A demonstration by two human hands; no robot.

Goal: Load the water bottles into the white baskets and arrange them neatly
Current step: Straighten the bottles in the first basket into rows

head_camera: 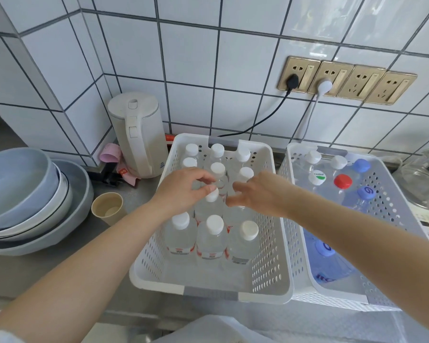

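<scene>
Fingers of my left hand [183, 191] pinch one bottle cap [212, 195] in the left basket [270, 243]; my right hand [255, 194] hovers loosely curled, holding nothing.

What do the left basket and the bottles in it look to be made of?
Left basket: looks like matte white moulded plastic, with punched oval holes in its walls and grey handle inserts. Bottles: apparently thin clear plastic, see-through and glossy, with opaque white screw caps, likely plastic too.

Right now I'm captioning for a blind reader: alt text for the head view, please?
Two hands reach into a white basket of upright white-capped bottles; the left hand pinches a middle bottle's cap, the right hand hovers beside it. A second basket right holds mixed-cap bottles.
</scene>
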